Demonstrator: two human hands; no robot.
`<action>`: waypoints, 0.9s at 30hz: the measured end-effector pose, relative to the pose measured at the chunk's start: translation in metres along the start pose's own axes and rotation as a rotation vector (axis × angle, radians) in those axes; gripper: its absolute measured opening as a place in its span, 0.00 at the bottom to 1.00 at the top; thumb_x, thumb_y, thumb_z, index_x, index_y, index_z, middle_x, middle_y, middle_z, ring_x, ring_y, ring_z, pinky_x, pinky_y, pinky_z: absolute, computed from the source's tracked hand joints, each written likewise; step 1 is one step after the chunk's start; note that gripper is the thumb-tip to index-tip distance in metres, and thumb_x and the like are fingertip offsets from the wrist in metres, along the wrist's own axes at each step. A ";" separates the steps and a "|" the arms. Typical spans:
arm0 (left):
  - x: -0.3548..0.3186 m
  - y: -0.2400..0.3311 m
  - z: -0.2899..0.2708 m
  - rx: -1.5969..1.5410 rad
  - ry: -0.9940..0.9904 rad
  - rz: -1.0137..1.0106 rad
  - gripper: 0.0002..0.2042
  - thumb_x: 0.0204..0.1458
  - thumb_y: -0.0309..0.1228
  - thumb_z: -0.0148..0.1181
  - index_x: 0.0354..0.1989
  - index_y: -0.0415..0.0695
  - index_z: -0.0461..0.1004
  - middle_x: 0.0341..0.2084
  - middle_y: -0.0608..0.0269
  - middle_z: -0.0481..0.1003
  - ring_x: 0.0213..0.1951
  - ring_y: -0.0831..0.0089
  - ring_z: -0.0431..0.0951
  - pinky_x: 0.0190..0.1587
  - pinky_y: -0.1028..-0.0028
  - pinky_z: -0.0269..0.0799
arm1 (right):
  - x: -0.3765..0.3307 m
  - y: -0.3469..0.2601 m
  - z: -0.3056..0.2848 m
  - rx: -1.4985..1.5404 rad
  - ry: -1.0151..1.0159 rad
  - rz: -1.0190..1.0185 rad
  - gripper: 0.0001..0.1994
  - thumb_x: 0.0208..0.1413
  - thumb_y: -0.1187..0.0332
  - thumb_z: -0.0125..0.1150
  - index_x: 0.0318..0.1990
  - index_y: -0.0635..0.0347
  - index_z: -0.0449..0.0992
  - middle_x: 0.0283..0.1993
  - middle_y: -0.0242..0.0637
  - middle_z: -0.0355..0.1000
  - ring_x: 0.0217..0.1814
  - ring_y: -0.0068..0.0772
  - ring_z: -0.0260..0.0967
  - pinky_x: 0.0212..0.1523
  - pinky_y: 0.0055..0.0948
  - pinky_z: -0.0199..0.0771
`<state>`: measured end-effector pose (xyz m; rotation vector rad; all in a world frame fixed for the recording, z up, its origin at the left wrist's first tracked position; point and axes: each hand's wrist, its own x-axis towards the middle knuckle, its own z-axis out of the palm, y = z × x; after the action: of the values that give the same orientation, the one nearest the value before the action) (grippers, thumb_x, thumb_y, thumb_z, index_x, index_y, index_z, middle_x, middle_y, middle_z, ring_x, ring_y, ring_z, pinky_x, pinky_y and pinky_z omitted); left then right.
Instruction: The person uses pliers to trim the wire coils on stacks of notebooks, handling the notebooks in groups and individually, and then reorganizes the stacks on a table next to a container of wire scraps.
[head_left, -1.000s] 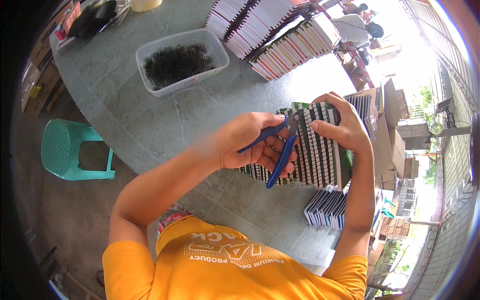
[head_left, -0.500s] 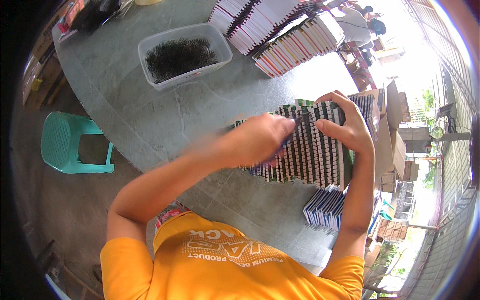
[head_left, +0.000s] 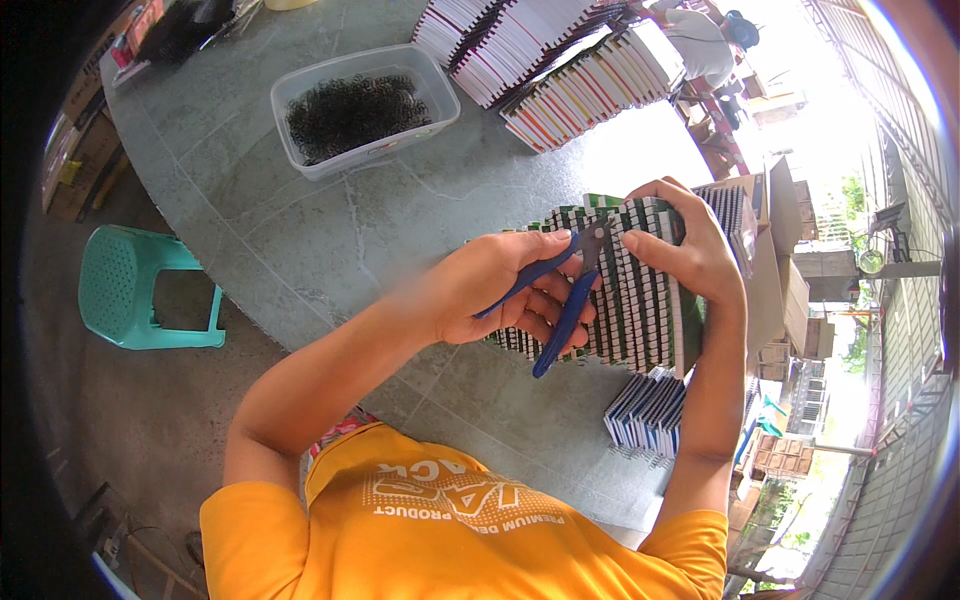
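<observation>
Now, in the head view, the left hand is closed around blue-handled pliers, their tip at the wire bindings of a fanned notebook stack standing on the counter. The right hand grips the stack's top. I judge the stack may slide apart, or the tip may pinch a finger. A clear plastic tub of dark wire coils sits further back, beside rows of white-edged notebooks.

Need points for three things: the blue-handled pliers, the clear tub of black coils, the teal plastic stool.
blue-handled pliers (head_left: 560, 310), head view, on the lower blue handle below the left hand's fingers.
clear tub of black coils (head_left: 440, 92), head view, on its right wall.
teal plastic stool (head_left: 122, 275), head view, on the perforated seat.
</observation>
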<state>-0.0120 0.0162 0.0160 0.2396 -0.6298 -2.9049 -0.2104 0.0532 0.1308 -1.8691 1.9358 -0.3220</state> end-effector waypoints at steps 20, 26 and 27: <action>0.000 0.020 0.008 0.213 0.028 0.037 0.23 0.59 0.43 0.35 0.44 0.31 0.65 0.33 0.46 0.73 0.35 0.55 0.76 0.40 0.63 0.72 | 0.000 0.002 0.004 -0.065 0.037 -0.032 0.23 0.33 0.54 0.64 0.38 0.60 0.75 0.33 0.41 0.67 0.41 0.39 0.63 0.43 0.34 0.63; 0.001 0.021 0.012 0.139 -0.004 -0.034 0.23 0.59 0.41 0.33 0.44 0.31 0.65 0.33 0.44 0.73 0.36 0.52 0.76 0.40 0.60 0.71 | -0.002 -0.001 0.004 -0.078 0.060 -0.052 0.23 0.33 0.54 0.64 0.37 0.60 0.75 0.32 0.40 0.68 0.40 0.39 0.63 0.42 0.34 0.63; 0.001 0.021 0.012 0.123 0.000 -0.036 0.23 0.59 0.41 0.33 0.44 0.31 0.65 0.33 0.44 0.73 0.36 0.52 0.76 0.40 0.60 0.71 | -0.002 0.000 0.005 -0.085 0.062 -0.058 0.23 0.33 0.54 0.64 0.36 0.60 0.75 0.32 0.40 0.68 0.39 0.39 0.63 0.42 0.34 0.63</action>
<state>-0.0131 0.0021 0.0358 0.2681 -0.8132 -2.9032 -0.2086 0.0555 0.1270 -1.9951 1.9670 -0.3238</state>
